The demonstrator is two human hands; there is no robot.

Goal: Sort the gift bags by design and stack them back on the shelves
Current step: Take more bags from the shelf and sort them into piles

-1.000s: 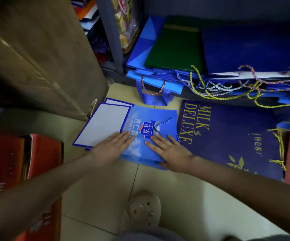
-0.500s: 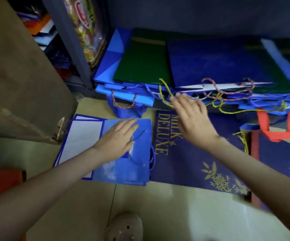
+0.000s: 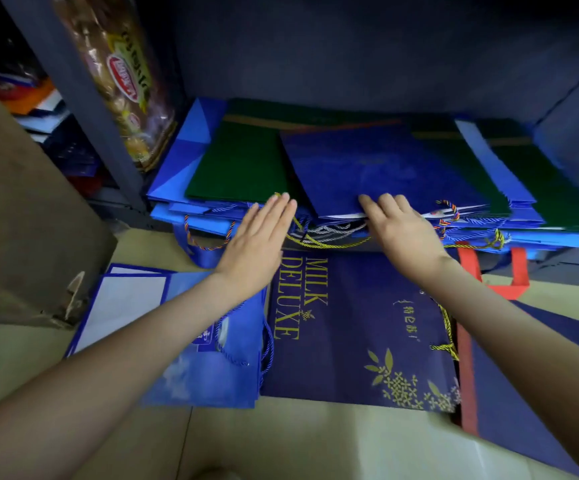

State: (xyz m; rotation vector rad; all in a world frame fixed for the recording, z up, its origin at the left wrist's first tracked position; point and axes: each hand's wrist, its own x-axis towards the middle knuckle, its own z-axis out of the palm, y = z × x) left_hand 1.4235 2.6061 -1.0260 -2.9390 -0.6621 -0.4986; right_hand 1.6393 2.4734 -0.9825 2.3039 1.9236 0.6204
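Note:
A mixed stack of flat gift bags lies on the bottom shelf: a dark blue bag (image 3: 381,171) on top, green bags (image 3: 243,161) under it, light blue ones (image 3: 184,157) at the left. My right hand (image 3: 402,226) pinches the dark blue bag's front edge, fingers curled over it. My left hand (image 3: 260,237) reaches flat toward the stack's front edge with straight fingers, near the yellow cord handles (image 3: 319,240). On the floor lie a navy "MILK DELUXE" bag (image 3: 357,327) and a light blue bag pile (image 3: 212,368).
A brown cardboard box (image 3: 28,220) stands at the left. A grey shelf post (image 3: 83,102) with a packet of sweets (image 3: 125,77) beside it rises left of the stack. A navy bag with red handles (image 3: 510,271) lies on the floor at right.
My left hand has left the light blue floor bag and moved up to the shelf stack. My right hand has gone from the cord handles onto the dark blue bag's edge.

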